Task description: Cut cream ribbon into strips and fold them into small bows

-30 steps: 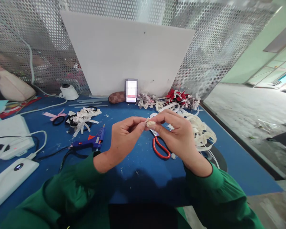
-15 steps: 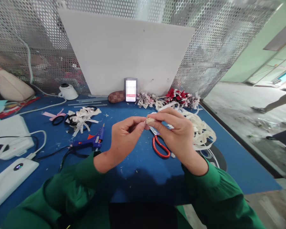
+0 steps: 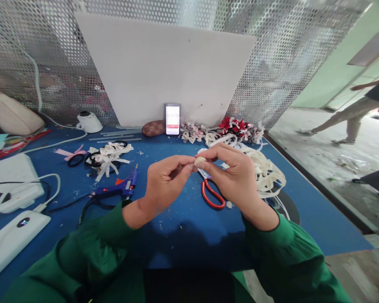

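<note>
A small folded piece of cream ribbon (image 3: 200, 160) is pinched between my two hands above the table's middle. My left hand (image 3: 168, 181) grips its left end with thumb and forefinger. On the other side, my right hand (image 3: 232, 174) holds it between thumb and fingertips, covering part of it. Red-handled scissors (image 3: 213, 194) lie below my right hand, their blades partly hidden by it. Loose cream ribbon (image 3: 270, 170) is heaped just right of that hand. To the left of my left hand rests a blue glue gun (image 3: 118, 187).
Ribbon bows with black hair ties (image 3: 109, 156) lie left. A lit phone (image 3: 172, 119) leans against a white board (image 3: 167, 71), beside red and white ribbon bows (image 3: 236, 128). White power banks (image 3: 17, 235) and cables occupy the left edge. A person (image 3: 355, 111) walks at the right.
My hands stay nearly in place, and the folded ribbon has turned slightly between my fingers. The person at the right has come further into view.
</note>
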Available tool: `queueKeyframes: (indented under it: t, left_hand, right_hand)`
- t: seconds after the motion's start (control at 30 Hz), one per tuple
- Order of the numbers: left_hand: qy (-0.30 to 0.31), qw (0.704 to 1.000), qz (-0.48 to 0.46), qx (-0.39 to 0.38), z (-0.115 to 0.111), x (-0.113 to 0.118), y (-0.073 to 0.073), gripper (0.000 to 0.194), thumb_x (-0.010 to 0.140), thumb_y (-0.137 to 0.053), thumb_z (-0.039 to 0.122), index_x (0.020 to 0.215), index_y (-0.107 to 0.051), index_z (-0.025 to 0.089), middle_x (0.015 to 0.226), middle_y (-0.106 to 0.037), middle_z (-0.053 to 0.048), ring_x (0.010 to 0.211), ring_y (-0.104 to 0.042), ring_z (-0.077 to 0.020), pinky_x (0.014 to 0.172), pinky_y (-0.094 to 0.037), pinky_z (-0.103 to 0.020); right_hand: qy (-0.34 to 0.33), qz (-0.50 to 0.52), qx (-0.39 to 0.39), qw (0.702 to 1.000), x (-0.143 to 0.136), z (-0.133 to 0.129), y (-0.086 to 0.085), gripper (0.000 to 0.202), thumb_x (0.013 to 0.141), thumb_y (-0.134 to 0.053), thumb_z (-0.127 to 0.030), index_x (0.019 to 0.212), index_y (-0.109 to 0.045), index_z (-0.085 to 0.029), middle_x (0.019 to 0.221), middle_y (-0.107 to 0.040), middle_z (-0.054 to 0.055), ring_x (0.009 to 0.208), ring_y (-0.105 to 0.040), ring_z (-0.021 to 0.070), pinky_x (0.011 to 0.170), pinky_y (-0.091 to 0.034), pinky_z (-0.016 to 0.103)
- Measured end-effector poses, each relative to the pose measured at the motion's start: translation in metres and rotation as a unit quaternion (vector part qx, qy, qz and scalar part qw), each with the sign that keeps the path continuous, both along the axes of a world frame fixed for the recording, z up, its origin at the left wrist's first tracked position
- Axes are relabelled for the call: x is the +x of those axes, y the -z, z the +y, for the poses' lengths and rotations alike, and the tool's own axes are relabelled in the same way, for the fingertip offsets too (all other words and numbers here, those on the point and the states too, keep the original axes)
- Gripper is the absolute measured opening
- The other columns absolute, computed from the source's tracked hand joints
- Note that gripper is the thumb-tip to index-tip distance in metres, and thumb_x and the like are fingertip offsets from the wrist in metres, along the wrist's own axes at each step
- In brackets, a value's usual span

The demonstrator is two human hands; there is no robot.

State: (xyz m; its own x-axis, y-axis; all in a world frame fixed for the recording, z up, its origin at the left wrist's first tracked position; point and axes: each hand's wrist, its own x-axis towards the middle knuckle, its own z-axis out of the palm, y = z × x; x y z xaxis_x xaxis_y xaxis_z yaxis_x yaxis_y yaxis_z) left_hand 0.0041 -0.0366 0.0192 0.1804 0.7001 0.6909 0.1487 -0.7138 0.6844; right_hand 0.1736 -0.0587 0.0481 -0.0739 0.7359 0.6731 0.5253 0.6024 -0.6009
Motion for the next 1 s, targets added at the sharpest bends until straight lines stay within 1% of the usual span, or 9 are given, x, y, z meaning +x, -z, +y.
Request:
queueKeyframes:
  t: [0.17, 0.23, 0.37, 0.53, 0.63, 0.7, 0.8, 0.93, 1.0]
  left_hand:
    - [-0.014, 0.999, 0.008, -0.027, 0.001, 0.001, 0.002, 0.008, 0.091, -0.066, 0.016, 0.092, -0.074, 0.019, 0.077, -0.076, 0.002, 0.062, -0.064, -0.0085, 0.058, -0.049, -0.018]
    - [-0.011, 0.999, 0.002, -0.050, 0.002, 0.002, 0.001, 0.007, 0.091, -0.067, 0.019, 0.088, -0.073, 0.019, 0.071, -0.072, 0.002, 0.060, -0.061, -0.0084, 0.056, -0.047, -0.018]
    - [0.008, 0.993, -0.048, -0.109, 0.003, 0.002, -0.003, 0.009, 0.089, -0.070, 0.026, 0.085, -0.072, 0.018, 0.067, -0.067, 0.002, 0.056, -0.054, -0.0077, 0.052, -0.044, -0.018]
    - [0.048, 0.984, -0.089, -0.149, 0.003, 0.001, -0.005, 0.013, 0.093, -0.066, 0.031, 0.091, -0.069, 0.019, 0.063, -0.059, 0.003, 0.055, -0.050, -0.0080, 0.050, -0.041, -0.019]
    - [0.063, 0.977, -0.102, -0.175, 0.003, 0.000, -0.004, 0.012, 0.095, -0.064, 0.032, 0.098, -0.063, 0.021, 0.067, -0.059, 0.004, 0.055, -0.050, -0.0081, 0.051, -0.041, -0.019]
    - [0.068, 0.977, -0.104, -0.173, 0.003, -0.001, -0.003, 0.012, 0.096, -0.063, 0.032, 0.098, -0.061, 0.021, 0.071, -0.060, 0.003, 0.055, -0.051, -0.0081, 0.051, -0.041, -0.020]
    - [0.076, 0.982, -0.093, -0.148, 0.003, -0.003, -0.003, 0.014, 0.093, -0.066, 0.033, 0.092, -0.058, 0.021, 0.073, -0.057, 0.003, 0.056, -0.050, -0.0081, 0.050, -0.041, -0.020]
    - [0.074, 0.989, -0.053, -0.121, 0.002, -0.003, -0.001, 0.023, 0.085, -0.075, 0.033, 0.087, -0.055, 0.022, 0.060, -0.044, 0.008, 0.047, -0.035, -0.0067, 0.042, -0.029, -0.020]
    - [0.054, 0.993, -0.029, -0.102, 0.002, -0.003, -0.001, 0.021, 0.086, -0.074, 0.032, 0.084, -0.055, 0.022, 0.056, -0.039, 0.009, 0.046, -0.031, -0.0067, 0.041, -0.025, -0.020]
  right_hand:
    - [0.043, -0.044, 0.045, 0.997, -0.004, -0.002, 0.001, 0.010, 0.089, -0.072, -0.014, 0.081, -0.073, -0.019, 0.078, -0.070, 0.001, 0.072, -0.065, 0.0135, 0.066, -0.049, 0.027]
    - [0.047, -0.045, 0.049, 0.997, -0.004, -0.002, 0.001, 0.010, 0.088, -0.073, -0.013, 0.080, -0.072, -0.019, 0.077, -0.070, 0.001, 0.071, -0.064, 0.0135, 0.065, -0.049, 0.027]
    - [0.040, -0.030, 0.042, 0.998, -0.002, -0.001, -0.002, 0.008, 0.089, -0.072, -0.015, 0.082, -0.071, -0.018, 0.079, -0.070, 0.002, 0.072, -0.064, 0.0138, 0.065, -0.049, 0.027]
    - [0.031, -0.017, 0.033, 0.999, 0.001, -0.001, -0.004, 0.008, 0.089, -0.072, -0.014, 0.082, -0.070, -0.018, 0.080, -0.069, 0.001, 0.071, -0.062, 0.0129, 0.063, -0.048, 0.027]
    - [0.025, -0.002, 0.028, 0.999, 0.004, -0.001, -0.006, 0.008, 0.089, -0.072, -0.016, 0.082, -0.070, -0.019, 0.079, -0.068, 0.001, 0.070, -0.061, 0.0131, 0.062, -0.047, 0.027]
    - [0.019, 0.008, 0.023, 1.000, 0.006, -0.001, -0.007, 0.007, 0.089, -0.071, -0.016, 0.083, -0.070, -0.020, 0.080, -0.068, 0.000, 0.071, -0.061, 0.0134, 0.063, -0.048, 0.028]
    - [0.015, 0.016, 0.012, 1.000, 0.008, -0.001, -0.009, 0.007, 0.089, -0.071, -0.015, 0.084, -0.071, -0.020, 0.080, -0.068, 0.000, 0.070, -0.060, 0.0131, 0.065, -0.049, 0.028]
    - [0.017, 0.023, 0.007, 1.000, 0.010, -0.002, -0.012, 0.007, 0.088, -0.071, -0.015, 0.083, -0.071, -0.021, 0.077, -0.067, -0.001, 0.070, -0.061, 0.0133, 0.064, -0.049, 0.028]
    - [0.021, 0.020, 0.010, 1.000, 0.010, -0.003, -0.012, 0.008, 0.087, -0.071, -0.015, 0.082, -0.071, -0.021, 0.077, -0.068, -0.001, 0.070, -0.061, 0.0134, 0.065, -0.049, 0.028]
